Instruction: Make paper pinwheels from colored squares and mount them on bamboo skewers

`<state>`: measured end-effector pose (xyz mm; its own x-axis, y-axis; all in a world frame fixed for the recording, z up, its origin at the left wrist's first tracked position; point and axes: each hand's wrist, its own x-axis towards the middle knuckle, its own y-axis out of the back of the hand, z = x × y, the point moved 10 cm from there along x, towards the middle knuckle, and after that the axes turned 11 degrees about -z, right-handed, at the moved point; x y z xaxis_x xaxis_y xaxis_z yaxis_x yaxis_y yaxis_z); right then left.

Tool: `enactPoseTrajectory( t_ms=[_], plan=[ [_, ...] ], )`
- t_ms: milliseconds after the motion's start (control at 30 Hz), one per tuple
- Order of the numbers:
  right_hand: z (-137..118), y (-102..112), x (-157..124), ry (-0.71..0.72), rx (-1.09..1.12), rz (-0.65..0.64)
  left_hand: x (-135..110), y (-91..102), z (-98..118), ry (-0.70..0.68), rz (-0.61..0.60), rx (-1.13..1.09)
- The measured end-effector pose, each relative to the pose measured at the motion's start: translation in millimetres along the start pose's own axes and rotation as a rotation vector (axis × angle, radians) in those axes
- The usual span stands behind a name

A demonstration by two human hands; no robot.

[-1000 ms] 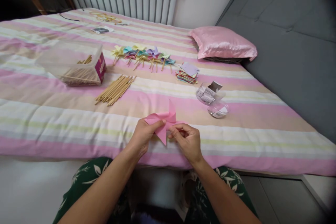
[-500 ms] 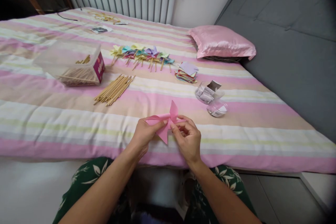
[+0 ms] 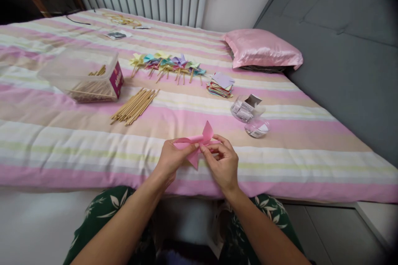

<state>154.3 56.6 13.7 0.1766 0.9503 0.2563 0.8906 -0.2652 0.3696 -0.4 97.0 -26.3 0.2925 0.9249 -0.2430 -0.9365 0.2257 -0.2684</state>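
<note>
Between my hands, just above the near edge of the bed, is a pink paper pinwheel [image 3: 194, 158] with its blades partly folded in. My left hand [image 3: 174, 155] is closed on its left side, thumb pressed near the centre. From the right, my right hand [image 3: 222, 159] pinches the paper close to the middle with thumb and forefinger. Whether a pin sits under the fingertips is hidden. One pointed blade stands up at the top and another hangs toward me.
Wooden sticks [image 3: 135, 107] lie left of my hands, beside a clear plastic box [image 3: 77, 62] of sticks. Finished pinwheels [image 3: 168, 66] lie farther back. A stack of coloured paper [image 3: 220, 87], two small clear containers [image 3: 257, 128] and a pink pillow [image 3: 264, 49] are to the right.
The upright blade has shifted slightly to the right and the lower blade has tilted a little. Both hands keep their hold on the paper.
</note>
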Motion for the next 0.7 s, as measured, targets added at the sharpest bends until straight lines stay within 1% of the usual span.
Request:
enactPoseTrajectory(
  t_ms=[300,467,533,600,667,700],
  plan=[
    [0,1,3,0.012,-0.017,-0.010,3,0.1,-4,-0.025,-0.026,0.009],
    [0,-2,3,-0.001,0.006,-0.045,4,-1.9,-5,-0.016,-0.033,-0.031],
    [0,-1,2,0.007,0.042,-0.037,3,-3.5,-6,0.001,-0.042,-0.082],
    [1,1,0,0.007,0.110,0.001,3,-6.4,-9,0.019,-0.068,-0.153],
    [6,2,-1,-0.014,0.202,0.023,3,-8.4,-10,0.029,-0.087,-0.215],
    [10,0,-1,-0.033,0.253,0.011,3,-8.1,-11,0.032,-0.083,-0.236]
  ],
)
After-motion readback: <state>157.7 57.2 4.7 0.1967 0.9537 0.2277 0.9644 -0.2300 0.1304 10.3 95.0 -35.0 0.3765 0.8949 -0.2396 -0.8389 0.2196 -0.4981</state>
